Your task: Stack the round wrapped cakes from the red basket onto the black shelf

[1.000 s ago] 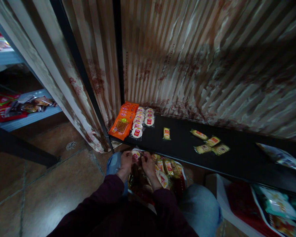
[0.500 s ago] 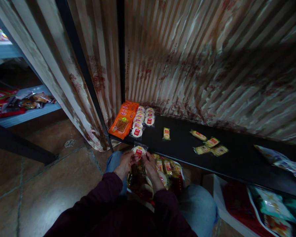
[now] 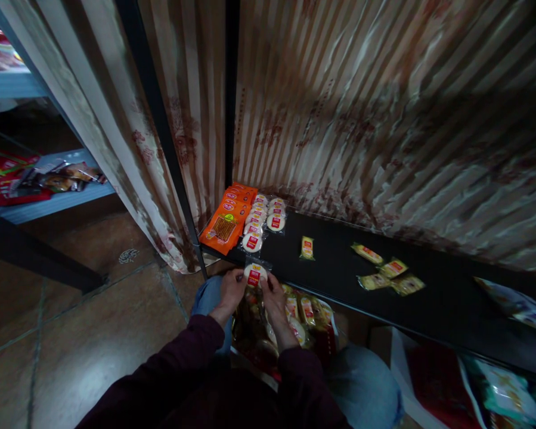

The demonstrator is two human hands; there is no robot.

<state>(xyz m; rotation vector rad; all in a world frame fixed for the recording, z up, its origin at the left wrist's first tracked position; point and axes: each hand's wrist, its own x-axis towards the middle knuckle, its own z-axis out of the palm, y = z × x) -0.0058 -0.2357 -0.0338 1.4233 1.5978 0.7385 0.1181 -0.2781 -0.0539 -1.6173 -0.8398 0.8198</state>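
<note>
Left hand (image 3: 230, 293) has shifted to pinch the left edge of the round packet (image 3: 255, 275); right hand (image 3: 274, 300) pinches its right edge, near the black shelf (image 3: 332, 253).

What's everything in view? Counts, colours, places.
Long shelf: one, black, centre to right
Held packet: one, white, before shelf
Round packets: two rows, white, shelf left
Orange packets: several, orange, shelf's left end
Small packets: five, yellow, mid shelf
Shiny packet: one, bluish, shelf right
Container: one, red and white, bottom centre
Inner packets: many, yellow, white, in container
Box: one, white, lower right
Side shelves: two, bluish, left edge
Posts: three, black, left half
Curtain: count unclear, beige, background
Floor: one, brown, lower left
Left hand, right hand: two, on held packet
Sleeves: two, purple, below hands
Legs: two, blue, flanking container
</note>
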